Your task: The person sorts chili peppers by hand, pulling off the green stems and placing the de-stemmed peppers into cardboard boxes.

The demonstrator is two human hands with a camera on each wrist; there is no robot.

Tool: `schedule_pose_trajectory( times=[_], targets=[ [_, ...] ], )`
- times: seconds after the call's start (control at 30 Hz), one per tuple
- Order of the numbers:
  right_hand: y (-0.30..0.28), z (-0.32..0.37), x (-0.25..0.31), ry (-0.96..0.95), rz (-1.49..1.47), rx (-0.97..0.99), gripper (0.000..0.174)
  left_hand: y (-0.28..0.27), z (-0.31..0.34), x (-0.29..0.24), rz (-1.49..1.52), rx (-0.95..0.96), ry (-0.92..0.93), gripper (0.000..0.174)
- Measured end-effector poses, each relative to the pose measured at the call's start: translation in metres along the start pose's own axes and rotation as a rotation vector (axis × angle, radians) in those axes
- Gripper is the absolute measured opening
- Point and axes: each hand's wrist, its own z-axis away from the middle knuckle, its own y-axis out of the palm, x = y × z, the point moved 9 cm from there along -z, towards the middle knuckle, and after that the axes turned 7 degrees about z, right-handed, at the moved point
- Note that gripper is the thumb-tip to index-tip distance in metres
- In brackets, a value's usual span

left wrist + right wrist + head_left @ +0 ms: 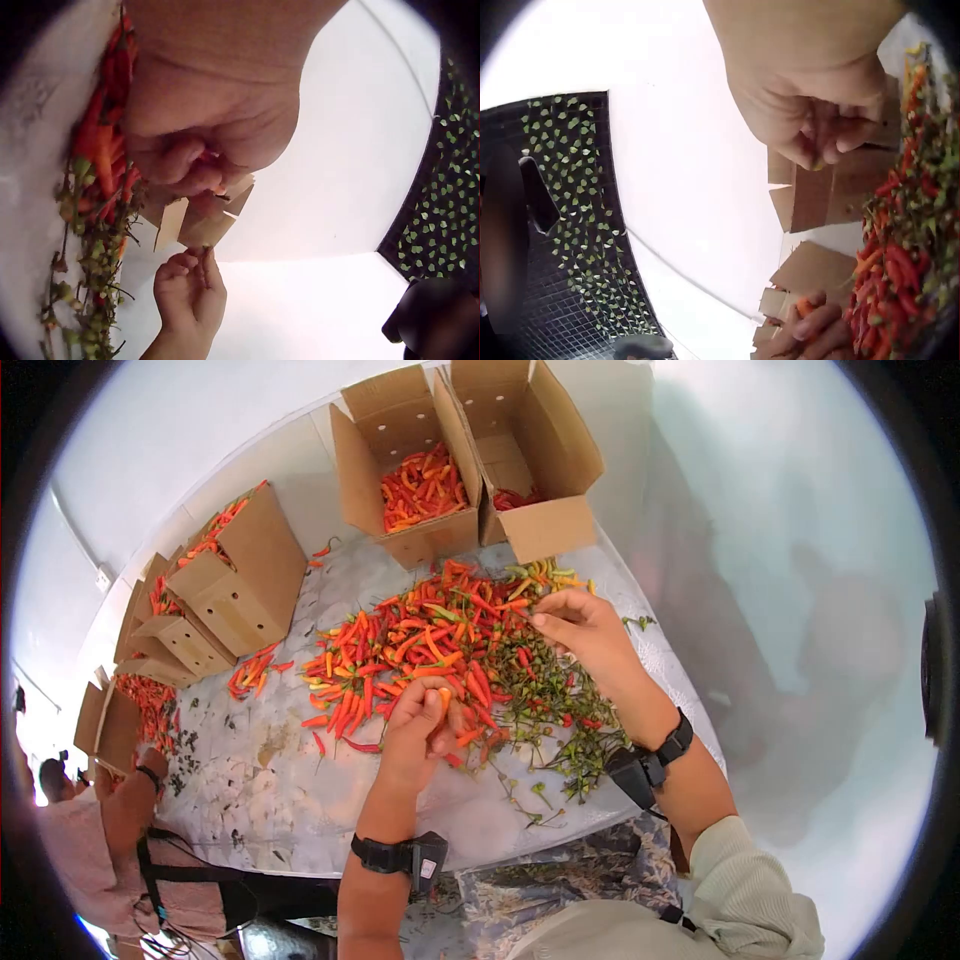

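In the head view my left hand (pixel 415 725) curls round an orange chili (pixel 444 700) at the near edge of the chili pile (pixel 430 630). The right wrist view also shows this chili (pixel 805 307) between the fingers of my left hand (pixel 817 330). My right hand (pixel 595 640) is over the pile's right side, thumb and fingertips together. A small yellow-green bit (pixel 819 165), perhaps a stem end, shows at its fingertips in the right wrist view; the curled fingers hide the rest.
Green stems (pixel 575 750) lie heaped right of the chilies. Behind the pile stand two open cartons, one with many chilies (pixel 425 485), one with a few (pixel 515 498). More filled cartons (pixel 245 575) line the left, where another person (pixel 90 840) works. A wall (pixel 800 610) bounds the right.
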Motion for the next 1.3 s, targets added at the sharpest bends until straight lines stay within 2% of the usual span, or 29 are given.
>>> schedule_pose_trajectory(
  times=[0.1, 0.2, 0.3, 0.33, 0.43, 0.57, 0.67, 0.77, 0.87, 0.97, 1.07, 1.17, 1.27, 1.3],
  targets=[
    [-0.009, 0.006, 0.026, -0.261, 0.534, 0.027, 0.019, -0.012, 0.0, -0.003, 0.112, -0.037, 0.005, 0.02],
    [-0.014, 0.031, 0.034, -0.339, 0.893, 0.032, 0.024, -0.014, 0.001, -0.007, 0.155, -0.047, 0.026, 0.017],
    [-0.015, 0.053, 0.01, -0.181, 0.965, 0.215, 0.024, -0.012, 0.002, -0.009, 0.141, -0.053, 0.023, 0.017],
    [-0.008, 0.064, 0.007, -0.277, 0.953, 0.259, 0.024, -0.012, 0.002, -0.009, 0.128, -0.054, 0.017, 0.017],
    [-0.004, 0.081, -0.003, -0.355, 1.166, 0.274, 0.028, -0.009, 0.003, -0.007, 0.087, -0.015, 0.006, 0.018],
    [-0.032, 0.067, -0.019, -0.095, 0.93, 0.232, 0.023, -0.011, 0.002, -0.004, 0.075, -0.047, -0.008, 0.017],
    [-0.049, 0.059, -0.015, -0.156, 0.774, 0.102, 0.021, -0.015, 0.001, -0.004, 0.053, -0.052, -0.019, 0.016],
    [-0.07, 0.054, -0.007, -0.224, 0.789, -0.111, 0.019, -0.015, 0.002, -0.002, 0.038, -0.062, -0.025, 0.015],
    [-0.05, 0.064, 0.009, -0.27, 1.111, -0.012, 0.016, -0.011, 0.002, -0.002, 0.037, -0.053, -0.03, 0.014],
    [-0.03, 0.077, 0.0, -0.272, 1.206, 0.152, 0.009, -0.01, 0.003, -0.002, 0.029, -0.047, -0.041, 0.013],
    [-0.026, 0.081, -0.005, -0.223, 1.21, 0.166, 0.009, -0.011, 0.003, -0.002, 0.03, -0.041, -0.04, 0.013],
    [-0.022, 0.083, 0.003, -0.355, 1.286, 0.208, 0.017, -0.012, 0.002, -0.001, 0.026, -0.042, -0.038, 0.013],
    [-0.026, 0.082, 0.0, -0.334, 1.332, 0.192, 0.015, -0.012, 0.002, 0.0, 0.023, -0.047, -0.042, 0.014],
    [-0.03, 0.081, 0.004, -0.344, 1.256, 0.146, 0.012, -0.011, 0.002, -0.001, 0.022, -0.05, -0.042, 0.014]
  ],
)
